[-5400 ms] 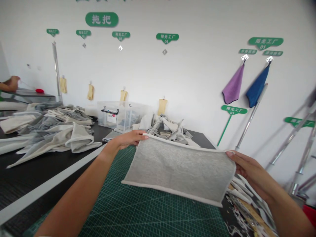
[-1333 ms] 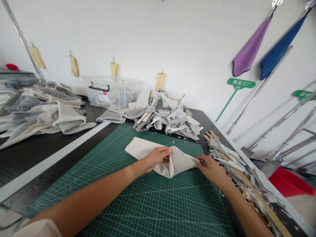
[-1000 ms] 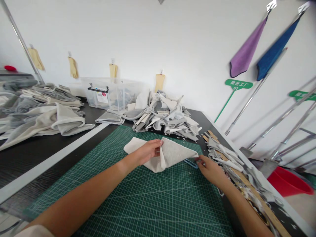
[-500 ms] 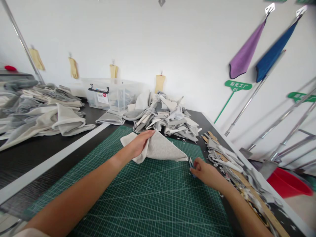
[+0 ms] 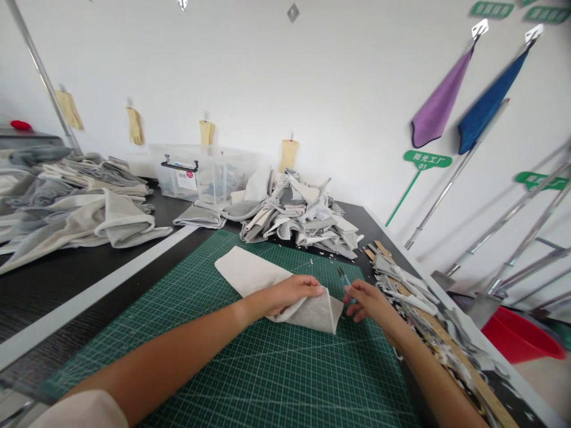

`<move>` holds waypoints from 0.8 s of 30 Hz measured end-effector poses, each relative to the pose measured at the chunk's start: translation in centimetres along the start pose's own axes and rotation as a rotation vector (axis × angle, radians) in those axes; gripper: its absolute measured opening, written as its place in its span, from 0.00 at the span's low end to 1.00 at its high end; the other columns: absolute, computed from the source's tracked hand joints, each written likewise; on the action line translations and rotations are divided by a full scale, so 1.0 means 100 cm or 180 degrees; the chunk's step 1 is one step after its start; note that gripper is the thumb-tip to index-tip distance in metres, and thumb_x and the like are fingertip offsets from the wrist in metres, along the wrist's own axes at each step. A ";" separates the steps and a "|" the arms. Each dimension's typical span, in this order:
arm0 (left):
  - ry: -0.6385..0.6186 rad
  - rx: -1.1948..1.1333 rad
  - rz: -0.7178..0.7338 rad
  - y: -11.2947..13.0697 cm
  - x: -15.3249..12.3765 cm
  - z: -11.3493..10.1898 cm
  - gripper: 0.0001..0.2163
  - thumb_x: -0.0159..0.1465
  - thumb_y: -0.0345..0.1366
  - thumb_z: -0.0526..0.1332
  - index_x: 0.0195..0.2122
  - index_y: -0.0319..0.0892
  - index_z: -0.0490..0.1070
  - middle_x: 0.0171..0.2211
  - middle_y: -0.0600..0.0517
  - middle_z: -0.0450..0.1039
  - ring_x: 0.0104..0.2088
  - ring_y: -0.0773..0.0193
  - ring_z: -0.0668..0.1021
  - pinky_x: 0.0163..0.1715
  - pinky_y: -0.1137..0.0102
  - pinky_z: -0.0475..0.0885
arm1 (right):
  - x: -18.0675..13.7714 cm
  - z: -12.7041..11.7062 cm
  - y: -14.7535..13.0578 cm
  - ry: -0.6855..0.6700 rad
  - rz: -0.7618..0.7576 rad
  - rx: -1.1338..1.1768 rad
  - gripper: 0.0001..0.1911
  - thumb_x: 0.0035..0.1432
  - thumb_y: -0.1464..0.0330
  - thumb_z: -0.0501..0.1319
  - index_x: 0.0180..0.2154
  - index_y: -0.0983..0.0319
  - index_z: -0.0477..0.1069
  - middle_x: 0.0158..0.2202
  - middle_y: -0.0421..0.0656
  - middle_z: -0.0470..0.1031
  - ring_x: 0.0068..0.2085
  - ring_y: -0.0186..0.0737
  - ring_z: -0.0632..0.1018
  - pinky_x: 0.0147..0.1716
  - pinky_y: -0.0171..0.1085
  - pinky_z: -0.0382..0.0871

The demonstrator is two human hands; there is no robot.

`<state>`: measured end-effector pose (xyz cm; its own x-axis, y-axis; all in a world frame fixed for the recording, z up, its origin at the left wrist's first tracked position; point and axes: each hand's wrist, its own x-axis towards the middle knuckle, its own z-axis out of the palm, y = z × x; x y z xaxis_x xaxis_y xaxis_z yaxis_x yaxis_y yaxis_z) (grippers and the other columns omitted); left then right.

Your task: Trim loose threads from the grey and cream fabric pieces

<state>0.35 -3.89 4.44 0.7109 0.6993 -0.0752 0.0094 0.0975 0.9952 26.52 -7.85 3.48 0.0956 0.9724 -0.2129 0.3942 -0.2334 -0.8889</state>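
Observation:
A light grey cloth piece (image 5: pixel 254 276) lies folded on the green cutting mat (image 5: pixel 250 368). My left hand (image 5: pixel 294 291) rests on its near right part, fingers curled over the fold and pinching the fabric. My right hand (image 5: pixel 370 300) sits just right of the cloth's edge, closed around a small blue-handled tool (image 5: pixel 344 279) whose tip points up and away. The tool's blade end is too small to make out.
A heap of grey and white cloth pieces (image 5: pixel 298 217) lies beyond the mat. More fabric (image 5: pixel 75 208) is piled at the left. A clear plastic bin (image 5: pixel 200 172) stands by the wall. Offcuts and a wooden ruler (image 5: pixel 428 297) line the right edge; a red tub (image 5: pixel 517 339) sits below.
My left hand pulled the cloth back toward me and laid it folded on the mat. My right hand picked the blue tool off the mat and holds it beside the cloth.

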 end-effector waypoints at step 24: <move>0.0421 0.0107 0.0613 -0.022 0.025 0.006 0.17 0.61 0.48 0.63 0.40 0.39 0.77 0.35 0.51 0.75 0.37 0.63 0.72 0.40 0.69 0.64 | -0.012 0.049 -0.004 0.0176 -0.0811 0.1040 0.07 0.59 0.61 0.56 0.37 0.56 0.63 0.19 0.31 0.57 0.18 0.31 0.58 0.16 0.29 0.48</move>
<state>2.51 -2.83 2.07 0.6034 0.7897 0.1110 -0.0926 -0.0689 0.9933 21.81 -8.92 2.11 0.0849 0.9954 0.0447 0.1018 0.0360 -0.9942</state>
